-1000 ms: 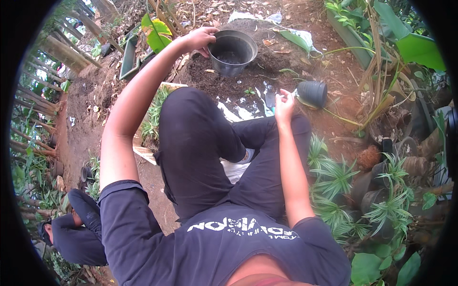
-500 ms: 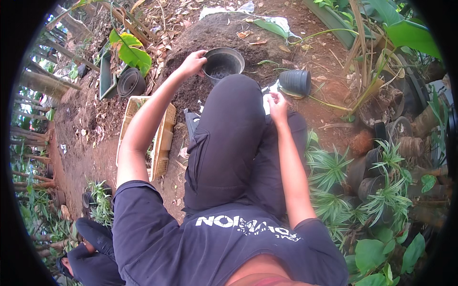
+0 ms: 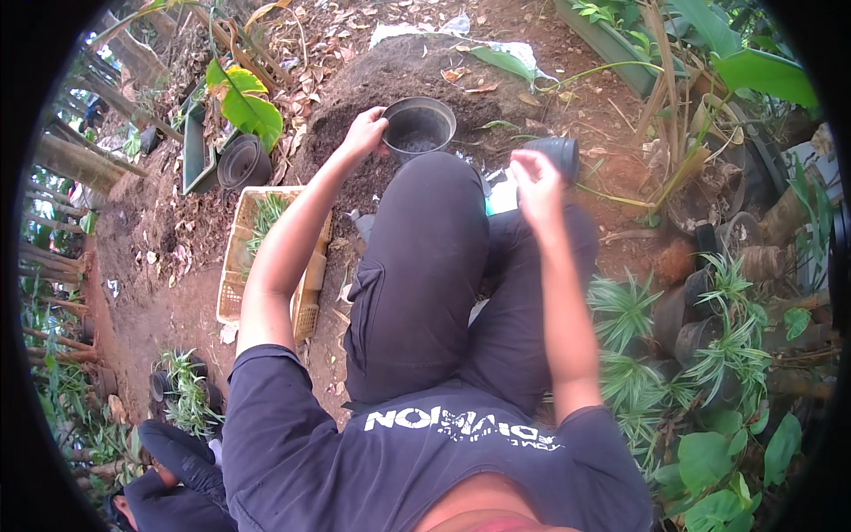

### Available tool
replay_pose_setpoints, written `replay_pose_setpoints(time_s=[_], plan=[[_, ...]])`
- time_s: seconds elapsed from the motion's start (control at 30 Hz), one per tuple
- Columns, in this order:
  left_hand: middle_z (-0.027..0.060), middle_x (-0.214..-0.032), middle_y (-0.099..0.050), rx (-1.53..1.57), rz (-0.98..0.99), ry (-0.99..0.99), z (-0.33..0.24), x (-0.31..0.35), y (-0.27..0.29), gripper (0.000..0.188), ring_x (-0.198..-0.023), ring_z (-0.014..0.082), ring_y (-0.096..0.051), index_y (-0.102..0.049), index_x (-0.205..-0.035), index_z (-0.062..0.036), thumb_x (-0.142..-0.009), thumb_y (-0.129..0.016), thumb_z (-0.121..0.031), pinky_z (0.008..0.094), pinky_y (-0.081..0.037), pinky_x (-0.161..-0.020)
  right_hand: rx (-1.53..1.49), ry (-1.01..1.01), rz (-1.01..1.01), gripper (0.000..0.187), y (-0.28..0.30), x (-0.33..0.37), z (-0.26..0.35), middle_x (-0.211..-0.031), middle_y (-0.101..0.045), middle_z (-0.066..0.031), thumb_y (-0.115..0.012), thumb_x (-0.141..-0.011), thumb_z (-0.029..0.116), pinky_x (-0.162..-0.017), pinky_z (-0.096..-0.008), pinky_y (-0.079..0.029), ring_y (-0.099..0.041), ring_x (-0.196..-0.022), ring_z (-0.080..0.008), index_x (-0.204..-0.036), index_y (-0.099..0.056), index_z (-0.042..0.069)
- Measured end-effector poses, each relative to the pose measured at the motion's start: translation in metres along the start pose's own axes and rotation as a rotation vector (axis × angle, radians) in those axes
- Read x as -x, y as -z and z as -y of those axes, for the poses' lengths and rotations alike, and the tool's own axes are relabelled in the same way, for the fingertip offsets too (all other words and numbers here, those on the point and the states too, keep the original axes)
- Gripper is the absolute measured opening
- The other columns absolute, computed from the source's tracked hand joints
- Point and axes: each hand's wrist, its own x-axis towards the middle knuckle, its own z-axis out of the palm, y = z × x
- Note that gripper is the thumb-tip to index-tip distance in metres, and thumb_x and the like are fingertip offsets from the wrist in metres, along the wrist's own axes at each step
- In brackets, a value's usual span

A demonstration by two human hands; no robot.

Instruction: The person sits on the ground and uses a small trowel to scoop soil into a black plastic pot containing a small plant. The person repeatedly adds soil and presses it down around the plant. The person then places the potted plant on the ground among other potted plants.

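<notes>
My left hand (image 3: 365,133) grips the left rim of a round dark plastic plant pot (image 3: 433,112), fingers closed on its edge. The pot stands upright on dark soil beyond my knee, with some dark material at its bottom. My right hand (image 3: 537,184) is raised above my right knee, its fingers blurred by motion. It partly covers a second black pot (image 3: 564,154) lying tilted on the ground. Just left of that hand, a white and pale green item (image 3: 502,195) shows beside my knee; its kind is unclear.
A yellow plastic crate (image 3: 232,282) with green plants lies under my left forearm. Farther left are a dark pot (image 3: 244,161) and a green planter (image 3: 197,146). Spider plants (image 3: 625,310) crowd my right side. Another person (image 3: 173,479) sits at lower left. A soil mound (image 3: 390,66) lies ahead.
My right hand has lifted away from the white item and moved slightly right, in front of the tilted pot. My left hand keeps its hold on the upright pot's rim.
</notes>
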Motion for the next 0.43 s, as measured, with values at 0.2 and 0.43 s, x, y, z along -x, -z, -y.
replay_pose_setpoints(time_s=[0.2, 0.43], plan=[[0.0071, -0.090, -0.073, 0.060, -0.041, -0.048, 0.016, 0.005, 0.021, 0.037, -0.063, 0.0142, -0.069, -0.066, -0.129, -0.0026, -0.096, -0.051, -0.011, 0.0291, -0.061, -0.055, 0.278, 0.112, 0.260, 0.027, 0.055, -0.034, 0.165, -0.114, -0.074, -0.0060, -0.071, -0.100, 0.021, -0.088, -0.0320, -0.056, -0.070, -0.101, -0.0152, -0.122, -0.071, 0.005], [0.0049, -0.089, -0.073, 0.089, -0.025, -0.057, 0.042, -0.013, 0.038, 0.037, -0.062, 0.0115, -0.068, -0.067, -0.131, -0.0060, -0.097, -0.053, -0.012, 0.0277, -0.060, -0.057, 0.606, 0.021, 0.250, 0.034, 0.115, -0.051, 0.191, -0.121, -0.075, -0.0110, -0.070, -0.101, 0.028, -0.102, -0.0354, -0.053, -0.070, -0.113, -0.0192, -0.126, -0.071, 0.004]])
